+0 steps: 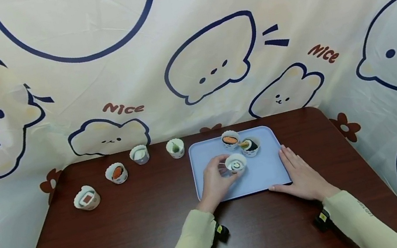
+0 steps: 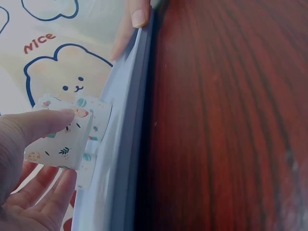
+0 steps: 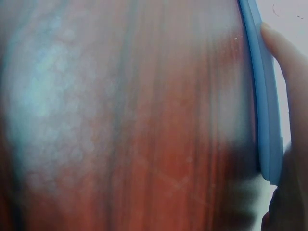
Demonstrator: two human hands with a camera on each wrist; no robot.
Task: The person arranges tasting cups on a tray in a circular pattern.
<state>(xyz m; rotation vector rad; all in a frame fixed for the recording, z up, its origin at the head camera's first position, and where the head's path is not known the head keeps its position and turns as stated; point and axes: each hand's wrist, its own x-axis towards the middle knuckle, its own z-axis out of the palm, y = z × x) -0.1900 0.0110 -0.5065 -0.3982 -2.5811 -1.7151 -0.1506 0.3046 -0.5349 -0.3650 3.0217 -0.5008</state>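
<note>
My left hand (image 1: pixel 217 178) holds a patterned paper cup (image 1: pixel 236 164) between thumb and fingers, over the front middle of the blue tray (image 1: pixel 206 189). A white roll with a green swirl shows inside the cup; leaf and fruit prints mark its side in the left wrist view. Two more paper cups stand behind it on the tray: one with an orange-topped sushi piece (image 1: pixel 230 140), one with a dark-wrapped roll (image 1: pixel 251 145). At the tray's front right corner rests my right hand (image 1: pixel 305 178), fingers straight along the right side and thumb at the front edge.
Left of the tray, several paper cups stand in a curved row on the dark wooden table (image 1: pixel 132 224). They include a cup with a green-topped piece (image 1: pixel 176 148), a white one (image 1: pixel 139 154), an orange one (image 1: pixel 116 173) and a red-and-white one (image 1: pixel 87 198). A printed cloth (image 1: pixel 166 121) hangs behind.
</note>
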